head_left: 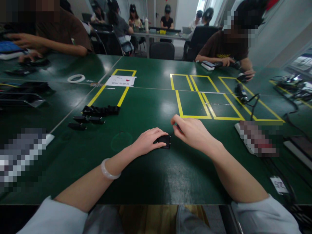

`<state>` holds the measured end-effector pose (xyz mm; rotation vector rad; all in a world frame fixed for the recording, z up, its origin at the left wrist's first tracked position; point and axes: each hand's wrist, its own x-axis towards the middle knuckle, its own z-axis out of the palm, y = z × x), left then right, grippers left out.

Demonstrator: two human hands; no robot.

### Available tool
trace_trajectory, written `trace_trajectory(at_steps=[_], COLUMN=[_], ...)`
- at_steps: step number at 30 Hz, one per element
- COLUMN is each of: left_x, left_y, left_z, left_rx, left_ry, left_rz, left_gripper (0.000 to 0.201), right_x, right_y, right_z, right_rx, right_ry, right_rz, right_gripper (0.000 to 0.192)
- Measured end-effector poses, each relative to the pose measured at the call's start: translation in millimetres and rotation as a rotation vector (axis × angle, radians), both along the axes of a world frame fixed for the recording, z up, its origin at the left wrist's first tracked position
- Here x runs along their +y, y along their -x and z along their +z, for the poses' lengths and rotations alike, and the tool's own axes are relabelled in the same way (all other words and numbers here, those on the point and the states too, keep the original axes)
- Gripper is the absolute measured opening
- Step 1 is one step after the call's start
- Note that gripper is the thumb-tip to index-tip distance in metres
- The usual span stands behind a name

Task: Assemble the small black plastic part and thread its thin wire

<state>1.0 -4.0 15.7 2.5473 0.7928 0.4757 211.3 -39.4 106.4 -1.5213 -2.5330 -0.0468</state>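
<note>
— Head view: what is being handled at the near middle of the dark green table (151, 182)?

— A small black box-shaped plastic part (163, 141) is lying flat on the tabletop, just in front of the person. The left hand (148, 141) is laid over it from the left, fingers curled down onto its top and near edge, so it is pinned rather than lifted. The right hand (192, 131) is held just beside it, thumb and forefinger pinched together at a thin dark bit next to the part's right end; whether that bit is a cord or a tab cannot be told.

— How is the part judged to handle?

— It is judged light and rigid, with a hard, smooth shell that could slide on the glossy surface if pushed from one side only. A grip across its two long sides is thought best, with the thin piece left unstrained, since that is likely the fragile point.

— What else is set about?

— A row of similar small black blocks (101, 110) is lined up well to the left, at the end of a yellow taped outline (123, 94). More yellow taped rectangles (195, 104) are marked beyond the hands. A white bangle (108, 170) is worn on the left wrist. Other people's hands are seen at the far edge, well apart.
</note>
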Motion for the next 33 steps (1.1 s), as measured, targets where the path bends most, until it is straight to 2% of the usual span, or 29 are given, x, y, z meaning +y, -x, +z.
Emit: trace_trajectory(at_steps=[12, 21, 27, 33], left_x=[1.0, 0.2, -0.9, -0.4], left_y=[0.4, 0.8, 0.5, 1.0], left_z=[-0.2, 1.6, 2.4, 1.3], left_rx=[0.007, 0.024, 0.015, 0.031], left_ry=[-0.010, -0.016, -0.022, -0.023], left_rz=[-0.006, -0.004, -0.004, -0.005], left_gripper=[0.041, 0.040, 0.039, 0.039], right_x=[1.6, 0.0, 0.8, 0.2], right_y=[0.6, 2.1, 3.3, 3.8], right_z=[1.4, 0.9, 2.8, 0.5], right_rx=[-0.012, -0.015, -0.069, -0.038], right_ry=[0.037, -0.006, 0.042, 0.013], right_rz=[-0.015, -0.012, -0.051, -0.055], right_gripper=[0.024, 0.017, 0.027, 0.023])
